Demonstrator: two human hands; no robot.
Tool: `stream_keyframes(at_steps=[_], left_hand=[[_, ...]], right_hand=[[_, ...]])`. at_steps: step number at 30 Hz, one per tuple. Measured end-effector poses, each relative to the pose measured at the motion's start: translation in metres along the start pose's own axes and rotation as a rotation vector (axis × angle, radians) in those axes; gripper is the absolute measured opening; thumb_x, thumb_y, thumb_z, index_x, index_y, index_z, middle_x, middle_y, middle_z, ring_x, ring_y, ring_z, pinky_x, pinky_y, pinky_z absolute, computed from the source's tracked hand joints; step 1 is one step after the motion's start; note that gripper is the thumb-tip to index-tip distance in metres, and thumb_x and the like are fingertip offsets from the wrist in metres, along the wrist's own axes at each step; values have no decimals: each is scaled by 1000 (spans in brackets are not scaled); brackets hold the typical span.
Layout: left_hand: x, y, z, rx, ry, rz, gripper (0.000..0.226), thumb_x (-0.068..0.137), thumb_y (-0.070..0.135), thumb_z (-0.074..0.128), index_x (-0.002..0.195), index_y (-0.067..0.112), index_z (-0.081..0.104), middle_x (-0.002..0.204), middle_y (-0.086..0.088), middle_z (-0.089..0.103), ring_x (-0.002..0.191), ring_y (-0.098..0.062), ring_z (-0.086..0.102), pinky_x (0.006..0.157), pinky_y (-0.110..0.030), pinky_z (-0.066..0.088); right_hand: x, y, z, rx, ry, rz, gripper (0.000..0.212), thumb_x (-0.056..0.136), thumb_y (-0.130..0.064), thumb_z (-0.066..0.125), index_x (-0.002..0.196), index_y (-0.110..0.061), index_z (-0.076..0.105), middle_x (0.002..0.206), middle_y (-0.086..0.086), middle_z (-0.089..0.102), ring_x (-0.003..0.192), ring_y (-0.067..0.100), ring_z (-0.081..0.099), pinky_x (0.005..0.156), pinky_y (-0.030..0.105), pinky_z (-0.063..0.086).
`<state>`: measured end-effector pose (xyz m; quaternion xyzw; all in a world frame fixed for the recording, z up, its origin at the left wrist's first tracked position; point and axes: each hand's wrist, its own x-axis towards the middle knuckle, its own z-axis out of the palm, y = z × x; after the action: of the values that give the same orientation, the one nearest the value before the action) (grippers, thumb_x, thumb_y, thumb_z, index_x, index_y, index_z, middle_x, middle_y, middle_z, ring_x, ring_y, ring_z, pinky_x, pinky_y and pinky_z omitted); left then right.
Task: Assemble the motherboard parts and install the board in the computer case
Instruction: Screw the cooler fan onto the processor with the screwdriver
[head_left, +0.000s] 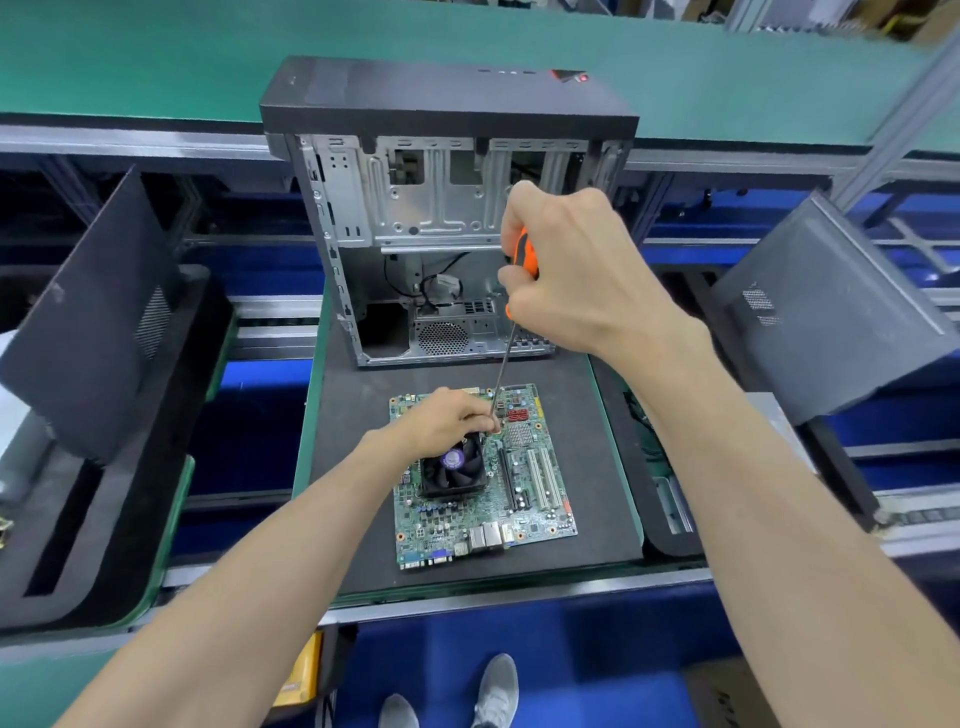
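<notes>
Near us, the left hand (449, 415) steadies the fan (454, 470) while the right hand (563, 270) grasps the screwdriver (522, 260), fastening it to the motherboard (540, 499); next, probably another corner screw.

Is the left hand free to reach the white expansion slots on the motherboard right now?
Probably not. The left hand is steadying the screwdriver shaft by the cooler fan. The white slots lie uncovered close beside it, so only letting go stands in the way.

1 mobo (524, 499), 1 pc case (447, 208), 1 screwdriver (506, 358), 2 side panels (98, 322)
</notes>
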<state>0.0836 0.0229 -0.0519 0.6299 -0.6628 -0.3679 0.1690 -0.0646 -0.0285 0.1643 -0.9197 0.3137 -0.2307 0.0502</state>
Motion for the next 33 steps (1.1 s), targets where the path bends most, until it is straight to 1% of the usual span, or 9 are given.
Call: stream_keyframes(at_steps=[2,5,7,12,17,22,27,30,33], left_hand=[[1,-3,0,-27,0,7,22,101,25,56,101,9,72,87,32,63,87,14,56,77,-21,40],[2,-6,3,-30,-3,20,20,101,24,57,102,15,74,93,23,67,92,7,59,81,-8,38],[3,-9,6,-53,1,36,18,100,20,57,101,13,74,94,20,68,89,14,58,78,-2,36],[4,-15,12,-82,20,23,17,99,16,58,96,14,75,90,21,67,88,11,59,77,-3,40],[5,-13,17,-59,60,28,17,99,12,59,93,10,74,87,15,67,75,22,54,66,2,35],[3,-7,21,-59,95,-28,17,99,9,57,95,5,73,88,3,69,62,16,53,61,-1,36],[2,-5,23,-84,100,-116,19,101,12,54,94,7,71,93,-8,71,61,-17,54,60,-21,47],[-2,2,22,-51,59,-113,22,103,15,52,97,3,69,92,-10,70,49,-1,48,55,-12,38],[-7,29,10,-72,176,-53,17,94,26,62,108,17,65,104,4,71,77,1,62,78,-21,48]], right_hand=[[1,1,1,3,4,-1,16,74,-15,58,88,-13,51,64,-3,49,61,22,45,58,32,41],[2,3,2,3,-7,0,15,75,-14,58,88,-12,52,63,-3,48,61,17,43,59,34,44],[2,3,3,6,-16,6,15,75,-13,58,89,-13,52,63,-3,48,61,14,42,61,35,46],[1,4,3,24,-45,8,16,75,-13,59,89,-13,53,66,1,52,65,23,47,62,37,49],[-3,3,5,19,-53,5,15,76,-17,62,86,-15,53,61,-6,46,60,7,40,55,28,33],[0,-2,8,26,-76,19,15,76,-18,60,88,-16,52,65,-2,49,67,20,43,58,30,30],[5,-2,11,5,-73,59,15,75,-18,59,88,-16,54,74,3,54,78,25,45,55,23,25],[6,1,9,19,-70,102,14,76,-19,60,88,-16,55,77,3,53,80,26,46,57,29,27],[6,0,8,15,-74,115,15,75,-19,59,89,-15,55,79,4,54,82,27,46,64,31,30]])
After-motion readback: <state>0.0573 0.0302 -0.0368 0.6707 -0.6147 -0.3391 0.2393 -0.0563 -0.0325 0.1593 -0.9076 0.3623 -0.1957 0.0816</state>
